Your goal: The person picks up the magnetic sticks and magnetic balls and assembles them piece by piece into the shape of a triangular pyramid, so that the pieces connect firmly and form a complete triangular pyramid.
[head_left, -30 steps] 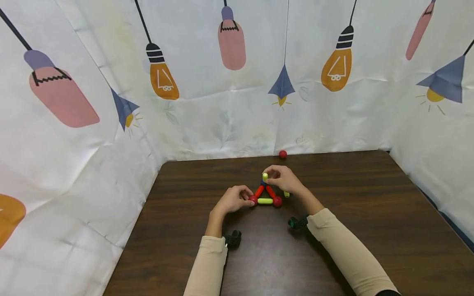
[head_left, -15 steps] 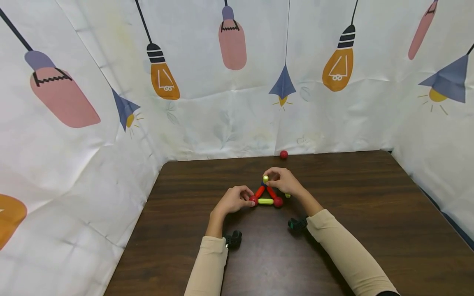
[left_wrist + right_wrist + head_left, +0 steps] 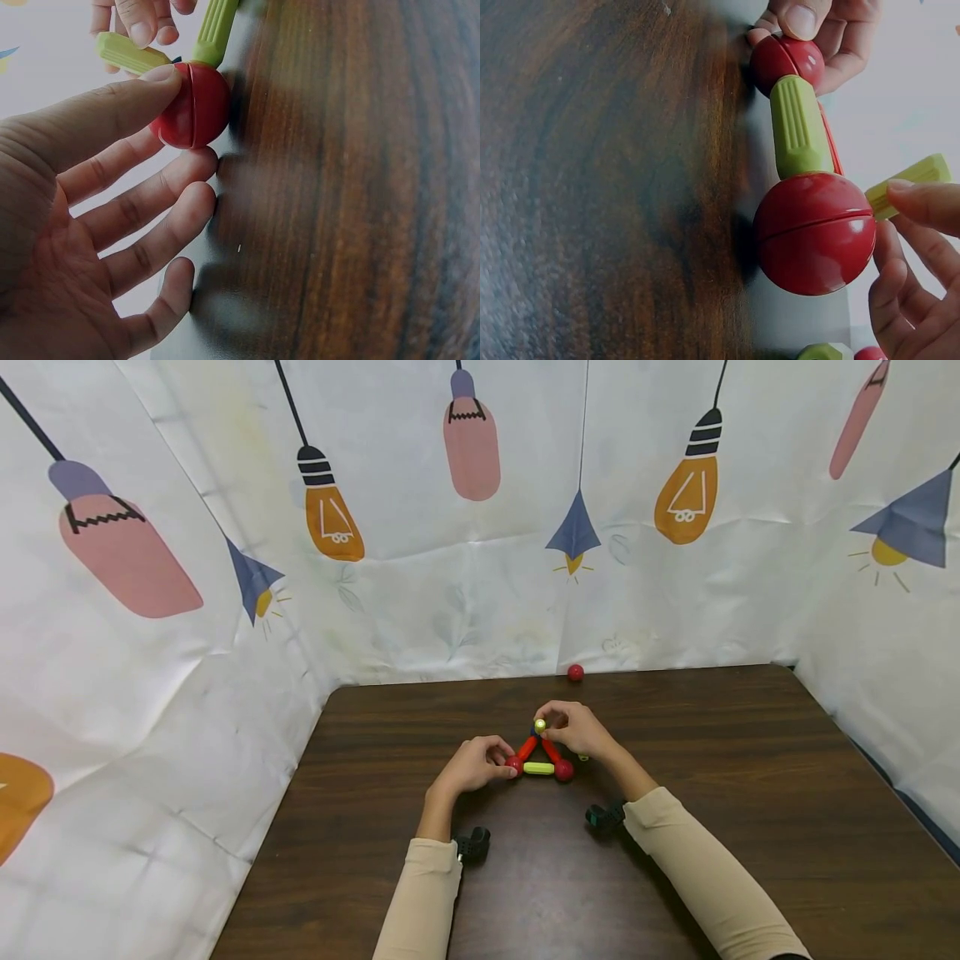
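On the table lies a triangle of magnetic rods and balls. My left hand (image 3: 472, 764) pinches the red ball (image 3: 195, 105) at its left corner between thumb and fingers. A yellow-green rod (image 3: 538, 768) runs from there to a second red ball (image 3: 814, 234) at the right corner. Two red rods (image 3: 528, 747) lead to the far corner, where a blue ball (image 3: 533, 732) is mostly hidden. Above that corner my right hand (image 3: 573, 727) pinches another yellow-green rod (image 3: 911, 184), raised off the table. Whether this rod touches the blue ball I cannot tell.
A loose red ball (image 3: 575, 672) sits at the far table edge. Another yellow-green rod (image 3: 582, 757) lies partly hidden by the right wrist. The dark wooden table (image 3: 525, 877) meets a patterned white cloth (image 3: 480, 602) at the back and sides.
My right hand has come slightly down and nearer with its rod, which now shows mostly its end. The left hand stays on its red ball, and the triangle keeps its place.
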A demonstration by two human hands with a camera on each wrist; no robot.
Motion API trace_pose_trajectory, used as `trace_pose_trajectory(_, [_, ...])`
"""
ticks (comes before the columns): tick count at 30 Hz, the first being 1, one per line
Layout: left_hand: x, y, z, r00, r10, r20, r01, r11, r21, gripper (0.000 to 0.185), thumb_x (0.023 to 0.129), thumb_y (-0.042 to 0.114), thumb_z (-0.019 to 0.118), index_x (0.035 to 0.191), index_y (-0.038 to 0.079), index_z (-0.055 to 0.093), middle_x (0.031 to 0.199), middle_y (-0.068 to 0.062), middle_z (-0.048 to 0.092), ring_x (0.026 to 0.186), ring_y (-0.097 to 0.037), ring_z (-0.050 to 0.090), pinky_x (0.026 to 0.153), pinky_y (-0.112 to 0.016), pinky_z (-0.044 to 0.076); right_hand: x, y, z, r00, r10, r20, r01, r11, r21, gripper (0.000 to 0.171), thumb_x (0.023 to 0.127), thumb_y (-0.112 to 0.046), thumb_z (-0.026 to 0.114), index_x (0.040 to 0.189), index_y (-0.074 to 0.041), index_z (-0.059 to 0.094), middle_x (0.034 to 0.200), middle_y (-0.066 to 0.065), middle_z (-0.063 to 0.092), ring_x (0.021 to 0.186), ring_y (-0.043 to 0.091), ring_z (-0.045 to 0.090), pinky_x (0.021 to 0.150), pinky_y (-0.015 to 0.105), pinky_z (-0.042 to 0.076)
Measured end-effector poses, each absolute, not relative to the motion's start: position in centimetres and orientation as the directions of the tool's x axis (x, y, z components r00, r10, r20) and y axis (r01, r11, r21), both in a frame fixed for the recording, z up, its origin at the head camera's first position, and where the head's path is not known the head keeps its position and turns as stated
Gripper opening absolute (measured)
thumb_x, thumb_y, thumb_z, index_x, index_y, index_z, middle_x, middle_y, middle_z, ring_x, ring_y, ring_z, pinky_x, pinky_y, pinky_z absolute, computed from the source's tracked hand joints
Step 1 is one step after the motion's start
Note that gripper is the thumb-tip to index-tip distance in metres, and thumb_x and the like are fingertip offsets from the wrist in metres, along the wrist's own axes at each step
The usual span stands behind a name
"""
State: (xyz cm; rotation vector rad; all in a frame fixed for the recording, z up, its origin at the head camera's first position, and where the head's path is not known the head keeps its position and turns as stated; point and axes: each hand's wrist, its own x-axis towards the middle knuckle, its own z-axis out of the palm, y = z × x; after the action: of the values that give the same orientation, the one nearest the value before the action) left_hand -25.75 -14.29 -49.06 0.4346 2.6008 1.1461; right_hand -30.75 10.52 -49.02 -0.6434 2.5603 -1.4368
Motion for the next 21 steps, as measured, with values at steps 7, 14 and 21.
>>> trace_pose_trajectory(7, [-25.7, -14.2, -49.0, -0.921, 0.37, -0.12, 0.164, 0.649, 0.743, 0.021, 0.09, 0.023, 0.081, 0.107, 0.015, 0.072, 0.09, -0.002, 0.069, 0.073, -0.015, 0.06, 0.067, -0.03, 0.049, -30.6, 10.6, -48.9, -0.901, -0.425, 0.093, -0.301, 0.455, -0.838, 0.018, 0.092, -0.006, 0.074, 0.107, -0.015, 0.072, 0.105, 0.007, 0.072, 0.085, 0.02, 0.065, 0.074, 0.033, 0.053])
trace_pose_trajectory(14, [-25.8, -14.2, -48.9, -0.923, 0.366, -0.121, 0.159, 0.646, 0.747, 0.021, 0.089, 0.023, 0.081, 0.107, 0.015, 0.072, 0.09, -0.001, 0.068, 0.072, -0.015, 0.058, 0.066, -0.03, 0.048, -30.4, 12.4, -48.5, -0.92, -0.383, 0.081, -0.268, 0.464, -0.844, 0.027, 0.094, -0.011, 0.073, 0.121, -0.01, 0.069, 0.114, 0.012, 0.071, 0.089, 0.021, 0.065, 0.075, 0.034, 0.051])
trace_pose_trajectory(21, [-25.8, -14.3, -49.1, -0.922, 0.37, -0.118, 0.166, 0.649, 0.742, 0.022, 0.089, 0.023, 0.082, 0.107, 0.016, 0.072, 0.09, 0.0, 0.068, 0.072, -0.014, 0.058, 0.066, -0.03, 0.048, -30.5, 15.5, -49.1, -0.946, -0.314, 0.078, -0.217, 0.437, -0.873, 0.03, 0.098, -0.012, 0.069, 0.124, 0.002, 0.065, 0.117, 0.02, 0.068, 0.086, 0.021, 0.06, 0.066, 0.029, 0.049])
